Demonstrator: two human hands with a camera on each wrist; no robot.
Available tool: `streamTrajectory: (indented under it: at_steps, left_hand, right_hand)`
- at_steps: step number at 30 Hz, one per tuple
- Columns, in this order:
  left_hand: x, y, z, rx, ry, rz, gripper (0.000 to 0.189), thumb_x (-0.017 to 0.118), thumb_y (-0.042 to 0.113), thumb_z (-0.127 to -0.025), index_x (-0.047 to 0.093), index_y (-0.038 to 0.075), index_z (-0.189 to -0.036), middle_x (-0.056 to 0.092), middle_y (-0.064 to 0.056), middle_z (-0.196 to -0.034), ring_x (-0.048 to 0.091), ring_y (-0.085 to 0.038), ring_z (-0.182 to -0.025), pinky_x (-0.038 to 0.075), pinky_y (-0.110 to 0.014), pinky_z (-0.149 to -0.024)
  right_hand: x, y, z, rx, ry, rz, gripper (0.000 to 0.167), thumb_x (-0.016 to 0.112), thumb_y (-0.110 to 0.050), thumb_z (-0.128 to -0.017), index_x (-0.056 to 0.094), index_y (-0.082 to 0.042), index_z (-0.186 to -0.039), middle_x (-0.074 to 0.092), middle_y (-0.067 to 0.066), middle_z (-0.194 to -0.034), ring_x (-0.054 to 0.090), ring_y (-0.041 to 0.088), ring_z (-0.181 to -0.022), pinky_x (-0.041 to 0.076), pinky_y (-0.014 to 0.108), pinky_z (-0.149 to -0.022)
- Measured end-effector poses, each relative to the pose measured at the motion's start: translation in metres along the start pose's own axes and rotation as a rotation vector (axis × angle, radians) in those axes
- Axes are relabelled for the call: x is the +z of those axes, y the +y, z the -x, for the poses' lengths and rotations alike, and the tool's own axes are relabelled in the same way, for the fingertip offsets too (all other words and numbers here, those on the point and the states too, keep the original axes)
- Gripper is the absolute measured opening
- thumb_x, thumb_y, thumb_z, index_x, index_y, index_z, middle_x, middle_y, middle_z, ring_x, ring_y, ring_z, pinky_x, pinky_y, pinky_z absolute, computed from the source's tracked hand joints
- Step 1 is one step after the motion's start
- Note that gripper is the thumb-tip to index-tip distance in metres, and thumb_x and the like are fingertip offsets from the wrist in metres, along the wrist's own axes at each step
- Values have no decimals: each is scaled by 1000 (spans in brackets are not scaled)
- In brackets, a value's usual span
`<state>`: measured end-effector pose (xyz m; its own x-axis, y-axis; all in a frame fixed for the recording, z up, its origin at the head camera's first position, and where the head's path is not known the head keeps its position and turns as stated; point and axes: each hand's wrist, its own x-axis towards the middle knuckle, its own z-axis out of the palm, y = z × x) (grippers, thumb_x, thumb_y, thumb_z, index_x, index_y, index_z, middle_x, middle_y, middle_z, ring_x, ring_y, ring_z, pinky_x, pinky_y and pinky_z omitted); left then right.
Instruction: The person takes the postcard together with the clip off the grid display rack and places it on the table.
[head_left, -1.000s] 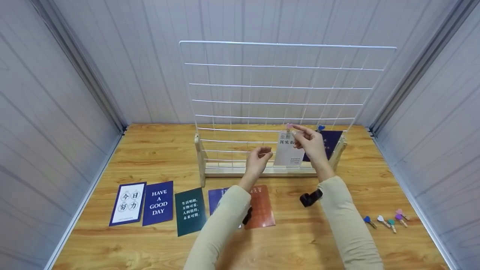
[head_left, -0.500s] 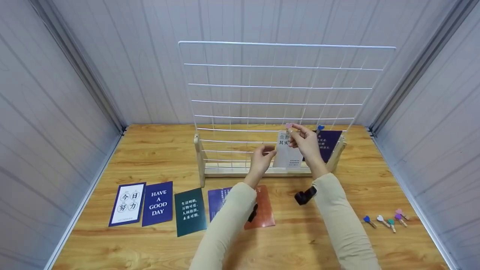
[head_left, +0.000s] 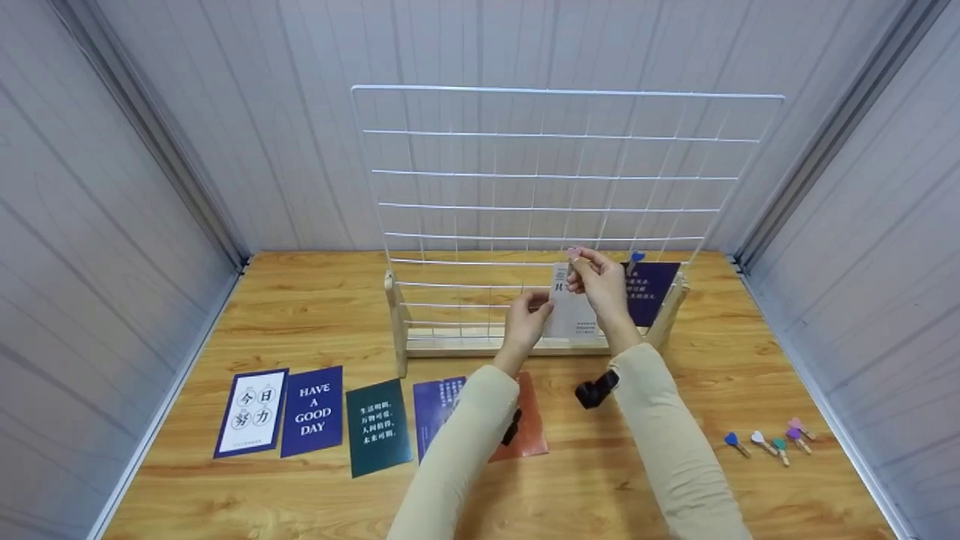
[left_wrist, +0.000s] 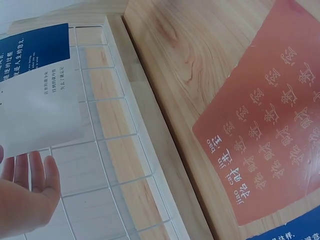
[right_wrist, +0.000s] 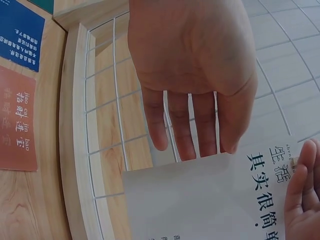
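Observation:
A white card (head_left: 576, 313) with dark Chinese characters hangs on the wire grid rack (head_left: 465, 234). At its top edge is a small clothespin (head_left: 573, 253) with a pink heart, pinched between the thumb and fingers of my right hand (head_left: 606, 289). That hand covers part of the card's print. My left hand (head_left: 527, 322) is at the card's left edge. In the right wrist view, the left hand (right_wrist: 200, 75) has fairly straight fingers, with its fingertips right at the card's edge. A navy card (head_left: 654, 294) hangs to the right under a blue heart clothespin (head_left: 636, 258).
On the wooden table lie a white-and-blue card (head_left: 251, 412), a blue card (head_left: 312, 411), a green card (head_left: 379, 427), a purple-blue card (head_left: 435, 412) and an orange card (head_left: 531, 420), the last two partly behind my left sleeve. Several heart clothespins (head_left: 780, 450) lie at the right.
My left hand has moved right, from beside the white card to its left edge. The right hand has shifted slightly left and stays at the pink heart clothespin, uncovering more of the navy card.

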<state>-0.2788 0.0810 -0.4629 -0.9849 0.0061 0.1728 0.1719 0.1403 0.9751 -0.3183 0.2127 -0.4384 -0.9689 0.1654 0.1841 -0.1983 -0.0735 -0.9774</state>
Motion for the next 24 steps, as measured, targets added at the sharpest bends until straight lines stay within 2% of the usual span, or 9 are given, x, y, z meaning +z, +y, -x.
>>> streamTrajectory:
  at_steps: [2,5,9,15,19,24]
  left_hand:
    - [0,0,0,-6,11,-8,15,57,1,-82,61,-3,-96,62,-10,-90,58,-18,-83,45,-25,-71]
    - [1,-1,0,-12,26,-25,15,58,1,-82,62,-2,-96,62,-9,-89,58,-17,-83,45,-25,-71]
    - [2,-1,0,-14,31,-64,14,58,3,-82,63,-2,-94,63,-9,-88,58,-17,-82,45,-23,-69]
    - [4,2,0,-6,56,-122,13,59,5,-82,65,-1,-91,64,-8,-85,60,-16,-79,46,-23,-67]
    - [5,4,0,-18,98,-177,11,60,6,-80,66,1,-88,65,-6,-81,59,-14,-75,45,-23,-65]
    - [6,6,0,-31,129,-217,9,62,7,-80,67,3,-86,64,-4,-77,58,-13,-71,44,-23,-63]
  right_hand:
    - [-2,13,-8,8,19,17,28,61,-23,-84,61,-2,-103,58,8,-62,54,12,-47,45,21,-46]
    - [-6,37,-24,-24,40,15,33,63,-29,-81,62,-3,-101,58,8,-62,54,12,-46,45,21,-44]
    - [-6,55,-37,-83,110,26,36,66,-35,-77,64,-4,-95,57,10,-61,52,13,-43,43,23,-40]
    - [-4,60,-40,-78,164,-16,33,68,-33,-75,65,-4,-91,56,11,-61,50,13,-41,41,21,-37]
    - [-2,57,-39,-63,169,-22,34,69,-33,-74,65,-3,-91,56,11,-60,49,12,-41,40,20,-37]
    - [2,46,-31,-88,148,-30,33,69,-32,-75,65,-3,-88,55,6,-58,49,8,-41,39,18,-37]
